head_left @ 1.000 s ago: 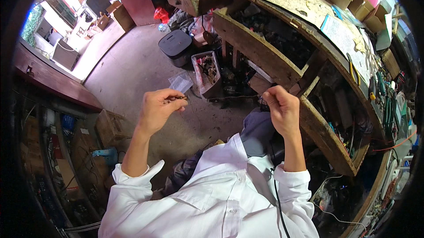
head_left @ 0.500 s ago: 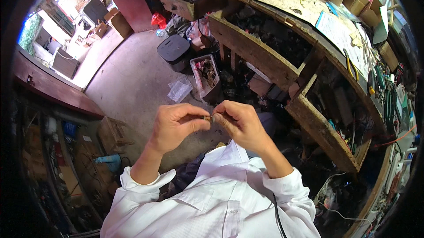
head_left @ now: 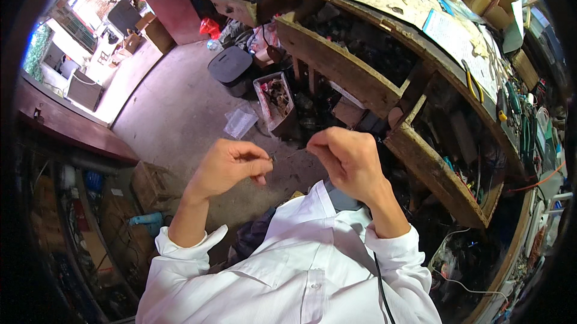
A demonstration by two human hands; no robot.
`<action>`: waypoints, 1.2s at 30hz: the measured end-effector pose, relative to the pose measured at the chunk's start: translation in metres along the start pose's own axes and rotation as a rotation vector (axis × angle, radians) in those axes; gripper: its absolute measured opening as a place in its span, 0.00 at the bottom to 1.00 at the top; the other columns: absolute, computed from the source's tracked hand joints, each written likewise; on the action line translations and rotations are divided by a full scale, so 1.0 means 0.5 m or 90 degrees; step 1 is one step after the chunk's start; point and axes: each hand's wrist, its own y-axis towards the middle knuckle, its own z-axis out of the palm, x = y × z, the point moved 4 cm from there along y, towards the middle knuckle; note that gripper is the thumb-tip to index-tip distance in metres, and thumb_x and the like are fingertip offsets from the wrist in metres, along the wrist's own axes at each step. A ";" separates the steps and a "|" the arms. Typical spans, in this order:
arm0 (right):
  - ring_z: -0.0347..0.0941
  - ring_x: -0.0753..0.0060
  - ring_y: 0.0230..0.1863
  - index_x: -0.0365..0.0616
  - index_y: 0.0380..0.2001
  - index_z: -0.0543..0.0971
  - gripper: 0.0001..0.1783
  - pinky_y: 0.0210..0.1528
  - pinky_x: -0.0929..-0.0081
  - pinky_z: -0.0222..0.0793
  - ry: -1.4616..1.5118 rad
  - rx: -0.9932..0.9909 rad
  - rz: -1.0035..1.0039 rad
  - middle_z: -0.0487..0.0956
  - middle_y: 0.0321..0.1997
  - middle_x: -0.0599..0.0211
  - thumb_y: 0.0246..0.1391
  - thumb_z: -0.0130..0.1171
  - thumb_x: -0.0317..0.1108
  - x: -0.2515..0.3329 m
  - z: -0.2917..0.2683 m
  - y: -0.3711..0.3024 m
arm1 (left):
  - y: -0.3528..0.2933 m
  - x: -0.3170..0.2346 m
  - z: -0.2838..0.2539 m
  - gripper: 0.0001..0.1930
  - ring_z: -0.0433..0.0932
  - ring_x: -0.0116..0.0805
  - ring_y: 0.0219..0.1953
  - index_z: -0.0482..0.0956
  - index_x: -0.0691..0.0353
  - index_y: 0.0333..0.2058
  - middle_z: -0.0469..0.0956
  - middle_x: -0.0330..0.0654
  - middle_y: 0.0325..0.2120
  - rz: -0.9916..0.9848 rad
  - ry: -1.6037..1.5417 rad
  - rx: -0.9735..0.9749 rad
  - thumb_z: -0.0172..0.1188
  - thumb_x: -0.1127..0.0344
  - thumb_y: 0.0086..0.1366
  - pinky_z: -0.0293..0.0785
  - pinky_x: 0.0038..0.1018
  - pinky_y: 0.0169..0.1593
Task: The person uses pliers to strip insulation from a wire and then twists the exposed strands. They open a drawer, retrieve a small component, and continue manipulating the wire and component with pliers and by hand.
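My left hand (head_left: 231, 166) is in a pinch in front of my chest. A tiny piece (head_left: 272, 159), too small to name, shows at its fingertips. To the right my right hand (head_left: 348, 159) is raised, thumb and forefinger pressed together. From the tiny piece a faint thin strand (head_left: 293, 154), like fine wire, seems to run toward the right fingertips. Its end there is hard to make out. The hands are apart, above the floor and between my body and a waste bin.
Pulled-out wooden drawers (head_left: 342, 66) jut out at the right below a cluttered workbench (head_left: 396, 3) with yellow-handled pliers (head_left: 473, 84). Ahead stand a filled waste bin (head_left: 261, 105) and a dark lidded bin (head_left: 230, 66). Clear plastic (head_left: 241, 121) lies on the floor; a wooden crate (head_left: 153, 183) stands left.
My hands were together at a small brass-coloured piece. They have since parted, the right hand moving right and the left slightly left, with a faint strand showing between them.
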 end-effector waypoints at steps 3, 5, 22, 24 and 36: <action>0.80 0.53 0.28 0.40 0.34 0.79 0.12 0.30 0.64 0.75 0.011 0.037 -0.014 0.79 0.27 0.57 0.45 0.67 0.18 0.025 -0.006 -0.013 | 0.007 -0.005 -0.025 0.08 0.87 0.35 0.27 0.85 0.75 0.40 0.85 0.48 0.29 -0.013 -0.103 -0.060 0.67 0.75 0.66 0.85 0.28 0.35; 0.80 0.54 0.28 0.39 0.35 0.80 0.10 0.30 0.65 0.75 0.019 0.021 0.029 0.79 0.28 0.57 0.47 0.67 0.19 0.005 -0.015 -0.020 | -0.016 0.008 -0.047 0.08 0.86 0.32 0.28 0.85 0.73 0.38 0.86 0.46 0.29 0.013 -0.198 -0.017 0.68 0.71 0.66 0.84 0.25 0.35; 0.80 0.52 0.43 0.40 0.43 0.83 0.14 0.46 0.62 0.76 -0.182 -0.034 0.063 0.83 0.42 0.55 0.51 0.69 0.24 -0.061 -0.064 -0.025 | -0.005 0.004 -0.028 0.08 0.86 0.27 0.29 0.85 0.73 0.36 0.86 0.42 0.27 0.026 0.160 -0.058 0.71 0.74 0.62 0.81 0.20 0.35; 0.78 0.49 0.53 0.42 0.49 0.83 0.20 0.56 0.57 0.74 -0.278 0.037 -0.037 0.82 0.51 0.54 0.50 0.70 0.26 -0.026 -0.038 -0.010 | -0.008 -0.014 -0.012 0.06 0.87 0.28 0.30 0.86 0.71 0.35 0.86 0.42 0.28 0.078 0.228 -0.097 0.72 0.76 0.60 0.82 0.22 0.35; 0.77 0.43 0.28 0.38 0.35 0.79 0.04 0.30 0.59 0.72 0.156 0.054 0.165 0.78 0.28 0.49 0.58 0.63 0.25 -0.015 0.073 -0.036 | -0.004 -0.016 0.061 0.08 0.87 0.30 0.32 0.86 0.71 0.38 0.87 0.44 0.32 0.141 -0.112 -0.122 0.73 0.75 0.62 0.84 0.24 0.38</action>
